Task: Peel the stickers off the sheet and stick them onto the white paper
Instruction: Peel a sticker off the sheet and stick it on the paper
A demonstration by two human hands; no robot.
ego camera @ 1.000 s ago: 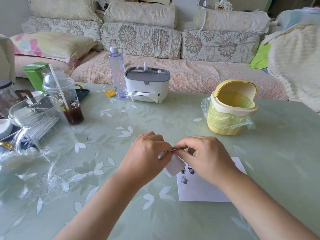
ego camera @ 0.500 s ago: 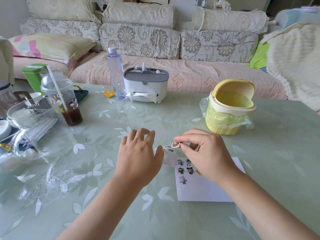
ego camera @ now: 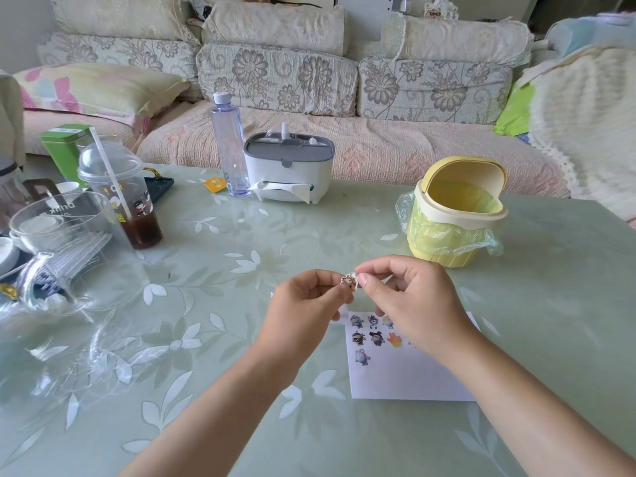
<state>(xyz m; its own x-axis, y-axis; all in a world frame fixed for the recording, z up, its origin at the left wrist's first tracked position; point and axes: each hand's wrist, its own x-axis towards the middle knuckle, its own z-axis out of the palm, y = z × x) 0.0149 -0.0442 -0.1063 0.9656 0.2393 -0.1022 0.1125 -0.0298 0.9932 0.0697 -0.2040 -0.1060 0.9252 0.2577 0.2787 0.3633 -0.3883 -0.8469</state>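
A small cartoon sticker (ego camera: 349, 281) is held above the table between both hands. My left hand (ego camera: 303, 311) pinches its left side with curled fingers. My right hand (ego camera: 409, 301) pinches its right side between thumb and forefinger. Below them lies the white paper (ego camera: 406, 373) with several small cartoon stickers (ego camera: 373, 333) stuck near its top left. A sliver of the sticker sheet (ego camera: 340, 316) shows between my hands, mostly hidden.
A yellow lidded bin (ego camera: 454, 215) with a plastic liner stands behind the paper. A white tissue box (ego camera: 289, 166) and a clear bottle (ego camera: 229, 146) stand at the back. A drink cup (ego camera: 120, 191), a glass jug (ego camera: 69, 242) and other clutter fill the left side.
My left hand let the sheet drop and spread open, then came back up to pinch the sticker. My right hand lifted the peeled sticker slightly.
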